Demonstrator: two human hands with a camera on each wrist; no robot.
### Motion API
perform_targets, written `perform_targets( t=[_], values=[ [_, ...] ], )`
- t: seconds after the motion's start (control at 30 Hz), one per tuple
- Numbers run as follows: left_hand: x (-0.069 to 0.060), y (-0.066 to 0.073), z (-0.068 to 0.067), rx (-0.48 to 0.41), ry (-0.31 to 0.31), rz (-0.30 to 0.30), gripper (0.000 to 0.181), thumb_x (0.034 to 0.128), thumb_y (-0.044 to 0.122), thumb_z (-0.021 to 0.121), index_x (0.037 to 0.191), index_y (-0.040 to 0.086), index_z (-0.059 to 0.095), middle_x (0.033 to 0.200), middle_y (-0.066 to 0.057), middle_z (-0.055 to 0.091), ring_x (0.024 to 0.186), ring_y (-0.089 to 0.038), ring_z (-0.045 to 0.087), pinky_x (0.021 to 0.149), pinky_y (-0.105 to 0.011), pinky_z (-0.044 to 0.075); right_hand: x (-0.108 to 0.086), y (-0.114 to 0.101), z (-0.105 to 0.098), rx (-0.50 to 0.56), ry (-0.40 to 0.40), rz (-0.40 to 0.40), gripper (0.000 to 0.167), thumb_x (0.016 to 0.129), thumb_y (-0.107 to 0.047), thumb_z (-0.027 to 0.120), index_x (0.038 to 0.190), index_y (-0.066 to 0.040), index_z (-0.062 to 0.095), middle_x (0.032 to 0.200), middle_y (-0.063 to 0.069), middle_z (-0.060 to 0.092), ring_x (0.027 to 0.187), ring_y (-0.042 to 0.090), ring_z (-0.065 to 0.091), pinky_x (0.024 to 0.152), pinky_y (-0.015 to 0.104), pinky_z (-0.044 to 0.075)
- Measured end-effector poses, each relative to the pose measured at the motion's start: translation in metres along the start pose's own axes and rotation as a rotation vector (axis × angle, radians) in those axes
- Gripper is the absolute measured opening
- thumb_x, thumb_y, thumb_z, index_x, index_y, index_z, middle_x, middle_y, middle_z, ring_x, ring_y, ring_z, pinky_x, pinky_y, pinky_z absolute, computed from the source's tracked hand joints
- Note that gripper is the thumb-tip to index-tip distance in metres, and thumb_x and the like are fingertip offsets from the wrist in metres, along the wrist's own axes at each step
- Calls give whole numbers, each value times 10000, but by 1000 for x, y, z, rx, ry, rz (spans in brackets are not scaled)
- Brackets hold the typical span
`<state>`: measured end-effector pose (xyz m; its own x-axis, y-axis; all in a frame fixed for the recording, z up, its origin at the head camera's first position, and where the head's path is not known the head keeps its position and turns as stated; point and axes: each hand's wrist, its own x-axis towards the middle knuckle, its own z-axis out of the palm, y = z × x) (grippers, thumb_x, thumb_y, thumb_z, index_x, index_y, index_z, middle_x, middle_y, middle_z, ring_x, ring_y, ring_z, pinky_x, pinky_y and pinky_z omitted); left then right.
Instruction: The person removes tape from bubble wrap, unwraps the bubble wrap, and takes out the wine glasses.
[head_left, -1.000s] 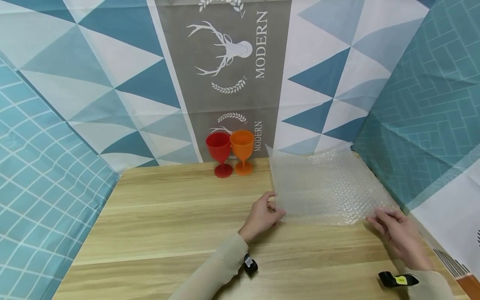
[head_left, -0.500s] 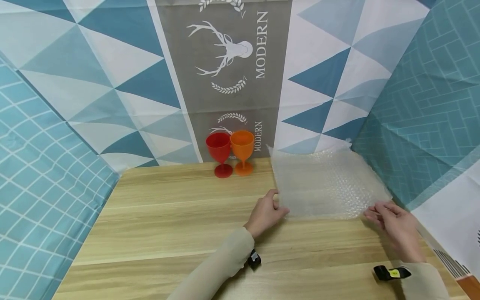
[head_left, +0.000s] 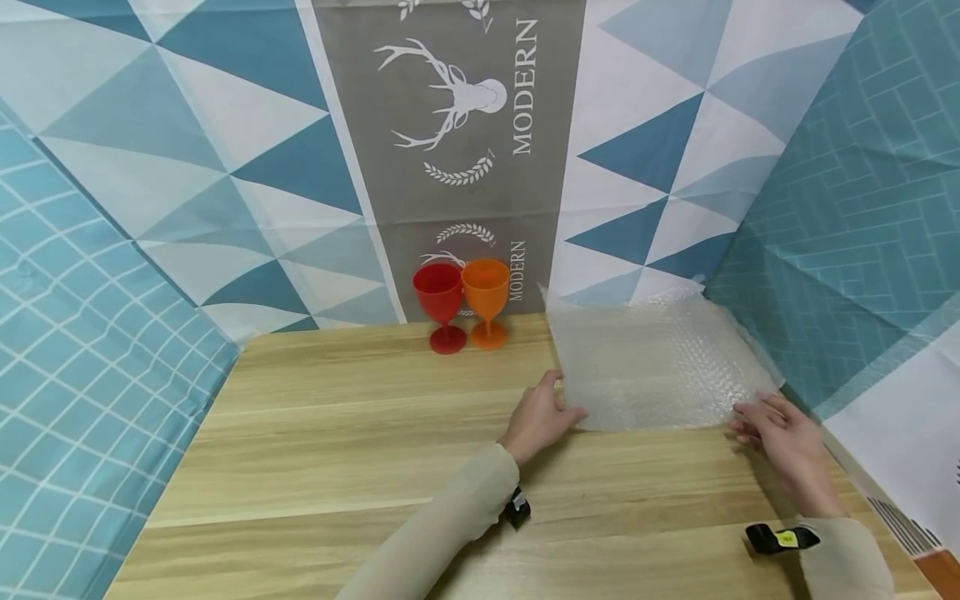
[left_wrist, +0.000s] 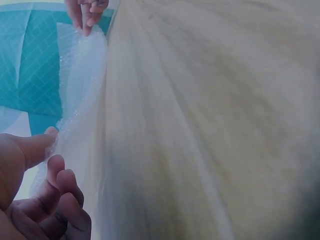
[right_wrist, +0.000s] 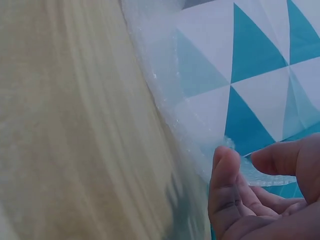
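Observation:
A clear sheet of bubble wrap (head_left: 637, 367) spreads over the right part of the wooden table, its far edge up against the back cloth. My left hand (head_left: 538, 419) pinches its near left corner between thumb and fingers. At the near right corner, my right hand (head_left: 783, 443) holds the sheet. In the left wrist view the wrap (left_wrist: 82, 75) stretches from the left hand (left_wrist: 42, 187) up to the right hand (left_wrist: 89, 12). The right wrist view has the wrap (right_wrist: 167, 95) running in between the thumb and fingers of the right hand (right_wrist: 270, 200).
A red plastic goblet (head_left: 438, 293) and an orange goblet (head_left: 487, 289) stand upright side by side at the table's back edge, left of the wrap. Patterned cloths (head_left: 285, 167) enclose the wooden table (head_left: 337, 433) at the back and sides.
Both hands have moved slightly away from me, carrying the near edge of the bubble wrap toward the back. My left hand has also shifted right. The goblets stay in place.

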<state>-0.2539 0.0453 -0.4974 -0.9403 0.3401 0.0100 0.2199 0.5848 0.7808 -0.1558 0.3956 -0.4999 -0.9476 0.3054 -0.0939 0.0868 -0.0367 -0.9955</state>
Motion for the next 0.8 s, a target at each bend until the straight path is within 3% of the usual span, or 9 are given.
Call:
perform_targets(
  t=[0.07,0.2,0.33,0.53,0.8],
  values=[
    [3,1,1,6,-5,-2,736,900,343,808,1496,83,463,732,67,662,593,-61,595,591,-241,504,1,-3,1,12,-11,3,814,1032,-220,634,1605,43,120,958,-192,747,806,23,729,649,210,598],
    [7,2,3,13,-8,-12,754,899,344,810,1508,82,451,762,59,671,607,-65,596,603,-245,505,1,-6,5,4,-13,21,864,1028,-237,642,1620,35,75,958,-191,739,812,22,723,651,217,598],
    [6,2,3,-2,-11,-25,774,898,350,811,1518,80,434,793,45,689,627,-70,608,626,-258,522,-1,-7,10,-10,-6,15,920,1027,-243,645,1638,-7,-1,969,-199,729,826,16,721,661,208,596],
    [1,-2,-4,-102,-9,-26,820,946,472,720,1563,72,357,750,46,678,627,-89,617,647,-273,534,-6,-11,14,47,15,-33,1029,1052,-150,578,1577,-108,-305,943,-192,724,786,27,730,663,193,603],
    [-10,-12,-21,-188,9,9,799,1010,584,554,1588,84,318,751,-3,685,586,-131,623,634,-286,531,-15,-22,25,-97,27,-47,1064,1067,-200,547,1515,-143,-416,954,-263,651,806,39,736,716,224,621]
  ],
)
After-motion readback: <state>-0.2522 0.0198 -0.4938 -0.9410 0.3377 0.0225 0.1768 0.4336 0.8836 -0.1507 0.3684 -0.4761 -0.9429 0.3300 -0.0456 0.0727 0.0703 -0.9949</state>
